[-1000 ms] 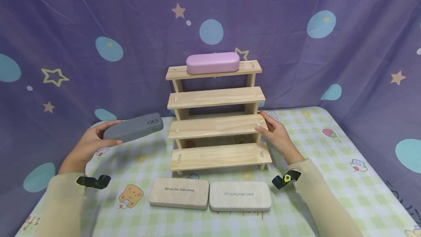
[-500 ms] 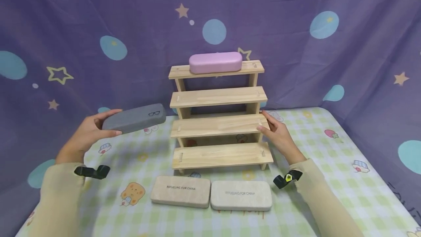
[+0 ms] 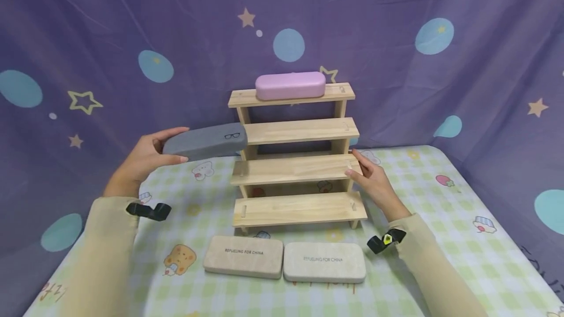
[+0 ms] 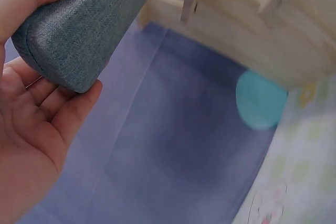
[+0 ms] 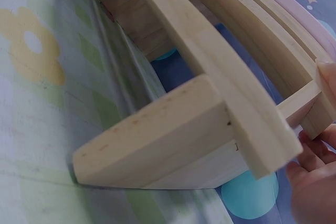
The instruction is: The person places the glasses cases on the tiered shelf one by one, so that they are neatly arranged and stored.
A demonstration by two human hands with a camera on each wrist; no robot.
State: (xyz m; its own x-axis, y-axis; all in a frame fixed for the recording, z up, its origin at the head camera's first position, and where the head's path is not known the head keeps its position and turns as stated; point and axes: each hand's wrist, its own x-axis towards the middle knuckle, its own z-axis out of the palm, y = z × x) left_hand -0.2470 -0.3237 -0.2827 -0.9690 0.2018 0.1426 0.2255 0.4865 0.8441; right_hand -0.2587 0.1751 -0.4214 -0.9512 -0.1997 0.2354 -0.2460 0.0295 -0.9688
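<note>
My left hand [image 3: 142,161] grips the rear end of a grey fabric glasses case [image 3: 206,143], thumb on the near side. The case is held in the air, its right end overlapping the left end of the second-highest shelf in the head view; contact cannot be told. The left wrist view shows the case [image 4: 86,30] between thumb and fingers. My right hand [image 3: 375,182] pinches the right end of the second shelf from the bottom on a stepped wooden rack [image 3: 295,169]. In the right wrist view, fingers [image 5: 315,161] touch the board's end from outside.
A pink glasses case [image 3: 291,87] lies on the top shelf. Before the rack, a beige glasses case [image 3: 244,262] and an off-white one [image 3: 324,267] lie side by side on the green checked tablecloth [image 3: 440,258]. A purple patterned curtain [image 3: 352,23] hangs behind.
My left hand has lifted the grey glasses case and carried it right, up to the rack's left side. The right hand keeps its hold on the shelf end.
</note>
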